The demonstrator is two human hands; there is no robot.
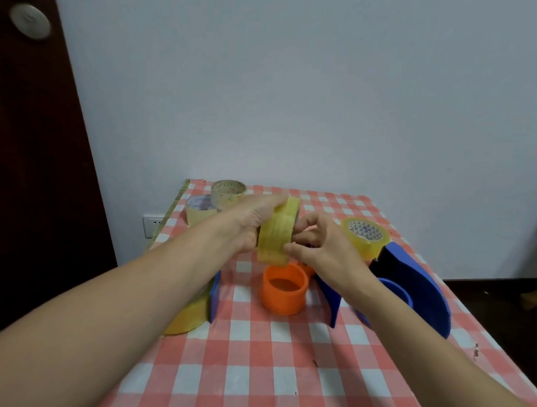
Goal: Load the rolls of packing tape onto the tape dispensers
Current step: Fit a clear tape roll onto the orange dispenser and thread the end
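1. A blue dispenser [410, 275] lies on the right of the checked tablecloth [248, 361]. A yellow roll [365, 235] sits at its far end; whether it is mounted cannot be told.
2. A second blue dispenser [215, 294] shows partly under the left forearm, with a yellowish roll [189, 315] just beside it.
3. An orange ring [284, 294] stands on the cloth between the two dispensers, open end up.
4. Two more rolls [229, 192] stand at the table's far left corner, touching.
5. The left hand [253, 227] grips the held tape roll [277, 240] above the orange ring, fingers curled over its top and thumb beneath.
6. The right hand [326, 250] meets the same roll from the right, with its thumb and fingertips pinching at the roll's near edge.
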